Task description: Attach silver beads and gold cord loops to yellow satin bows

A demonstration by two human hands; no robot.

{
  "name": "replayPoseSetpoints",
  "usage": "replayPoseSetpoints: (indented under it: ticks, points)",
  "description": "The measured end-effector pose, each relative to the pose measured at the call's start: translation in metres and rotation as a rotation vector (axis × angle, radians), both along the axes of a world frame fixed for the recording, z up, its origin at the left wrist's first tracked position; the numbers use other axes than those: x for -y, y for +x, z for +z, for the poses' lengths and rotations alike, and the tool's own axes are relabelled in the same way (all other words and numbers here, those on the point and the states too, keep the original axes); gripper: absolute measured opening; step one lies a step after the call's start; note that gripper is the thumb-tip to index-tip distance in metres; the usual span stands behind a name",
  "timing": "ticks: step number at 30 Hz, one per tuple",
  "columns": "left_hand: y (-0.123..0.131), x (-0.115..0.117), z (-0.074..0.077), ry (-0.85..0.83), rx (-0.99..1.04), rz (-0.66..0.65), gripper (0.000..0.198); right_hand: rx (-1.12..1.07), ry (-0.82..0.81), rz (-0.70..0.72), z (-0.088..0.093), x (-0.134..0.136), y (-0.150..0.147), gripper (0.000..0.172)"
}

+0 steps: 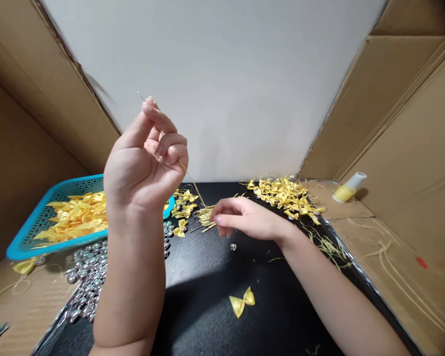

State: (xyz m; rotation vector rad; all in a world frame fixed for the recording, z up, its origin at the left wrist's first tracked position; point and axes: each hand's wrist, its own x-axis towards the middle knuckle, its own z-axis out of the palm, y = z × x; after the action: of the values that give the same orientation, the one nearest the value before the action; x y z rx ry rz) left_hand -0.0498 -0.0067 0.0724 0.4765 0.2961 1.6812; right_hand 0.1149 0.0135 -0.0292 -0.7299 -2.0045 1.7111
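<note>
My left hand (144,153) is raised on the left, its thumb and forefinger pinching a thin needle (140,95) that points up. A yellow thread (193,183) runs from its curled fingers down towards the gold twist ties (206,216). Low over the table, beside those ties, is my right hand (237,216), with fingers bent and the thumb tip close to the forefinger tip. Whether anything lies between them is too small to tell. Just below it sits a small silvery bead (233,246). Nearer to me lies a yellow ribbon bow (242,302).
A blue basket (55,249) of yellow bows stands left, beside many silvery beads (91,269). Bows with beads (282,193) are heaped at the back right, near thread scraps (332,249). A cone of yellow thread (346,190) stands right. Cardboard walls (411,118) flank the black table (200,277).
</note>
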Motion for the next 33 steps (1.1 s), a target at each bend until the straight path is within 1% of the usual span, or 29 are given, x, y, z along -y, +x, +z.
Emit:
replayPoseSetpoints:
  ticks: [2,6,7,13,16,20,24,28,30,31,33]
  points:
    - [0.002,0.003,0.001,-0.006,0.014,0.004,0.026,0.022,0.080,-0.023,0.000,0.000,0.000,0.011]
    - [0.004,0.009,0.002,-0.005,0.036,0.008,0.023,-0.014,0.314,-0.116,0.001,0.004,-0.002,0.030]
    - [0.005,0.010,0.002,-0.001,0.035,0.008,0.022,-0.042,0.358,-0.151,0.002,0.006,-0.003,0.031]
    - [0.004,0.012,0.002,0.008,0.019,0.019,0.024,-0.119,0.628,-0.378,-0.001,0.016,-0.018,0.009]
    - [0.005,0.012,0.003,-0.006,0.027,0.034,0.024,-0.115,0.695,-0.425,-0.005,0.019,-0.025,0.005]
    - [0.007,0.013,0.004,-0.015,0.039,0.037,0.025,-0.099,0.760,-0.459,-0.010,0.020,-0.031,0.006]
    - [0.008,0.013,0.003,-0.006,0.030,0.027,0.024,-0.095,0.785,-0.460,-0.014,0.021,-0.035,0.008]
    - [0.008,0.013,0.002,-0.007,0.031,0.022,0.023,-0.114,0.768,-0.445,-0.015,0.020,-0.038,0.009]
    - [0.008,0.012,0.002,-0.008,0.026,0.027,0.021,-0.147,0.697,-0.436,-0.015,0.018,-0.038,0.007]
    - [0.007,0.011,0.001,-0.009,0.022,0.030,0.021,-0.170,0.630,-0.424,-0.015,0.017,-0.038,0.006]
    - [0.005,0.008,0.001,-0.010,0.017,0.041,0.022,-0.223,0.446,-0.370,-0.015,0.015,-0.037,0.006]
